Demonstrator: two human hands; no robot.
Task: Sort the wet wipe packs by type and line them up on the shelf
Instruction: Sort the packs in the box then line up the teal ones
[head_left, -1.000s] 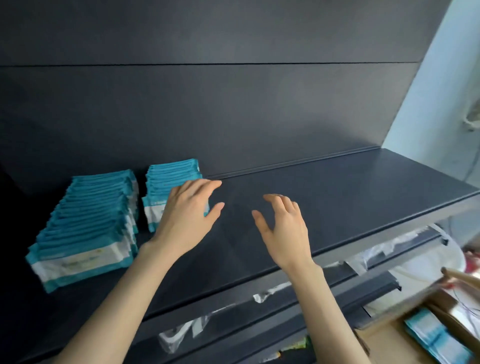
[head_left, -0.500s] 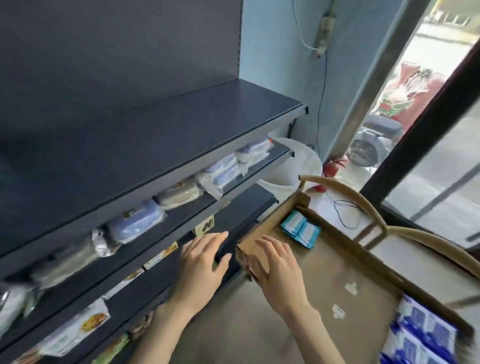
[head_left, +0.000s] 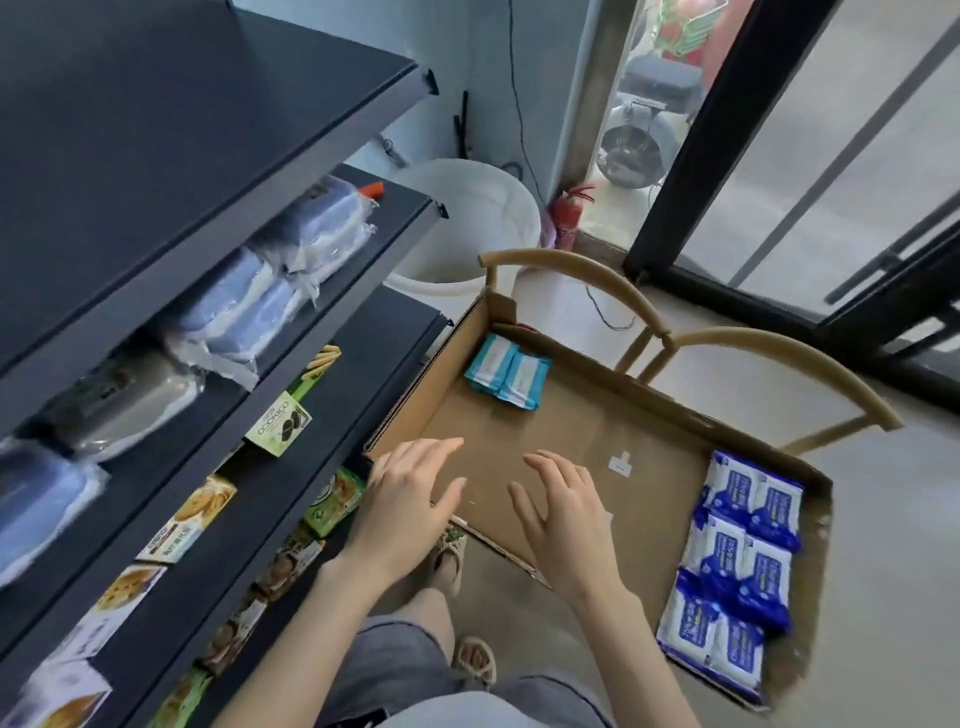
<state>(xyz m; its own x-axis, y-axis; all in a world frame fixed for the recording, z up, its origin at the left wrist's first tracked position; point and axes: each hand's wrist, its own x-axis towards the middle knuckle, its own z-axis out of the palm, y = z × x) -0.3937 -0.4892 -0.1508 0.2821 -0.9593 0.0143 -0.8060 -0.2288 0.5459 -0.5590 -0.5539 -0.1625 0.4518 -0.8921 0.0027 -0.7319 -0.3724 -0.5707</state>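
Observation:
A shallow cardboard box (head_left: 561, 431) lies on a wooden chair beside the shelving. Two teal wet wipe packs (head_left: 506, 371) lie in its far left corner. Several dark blue wet wipe packs (head_left: 737, 566) are bunched at its right side. My left hand (head_left: 410, 499) hovers over the box's near left edge with fingers spread and holds nothing. My right hand (head_left: 561, 509) hovers over the box floor, fingers relaxed and empty. The dark top shelf (head_left: 171, 119) is at the upper left; its teal rows are out of view.
Lower shelves hold plastic-wrapped blue and grey bundles (head_left: 249, 306) and biscuit boxes (head_left: 278, 423). A white bucket (head_left: 467, 223) and a red fire extinguisher (head_left: 566, 213) stand behind the chair (head_left: 769, 353). A glass door with a black frame is at the right. My sandalled feet are below.
My view has swung from the top shelf with its teal rows down and right to the box. Both hands have come down from the shelf and now hover over the box.

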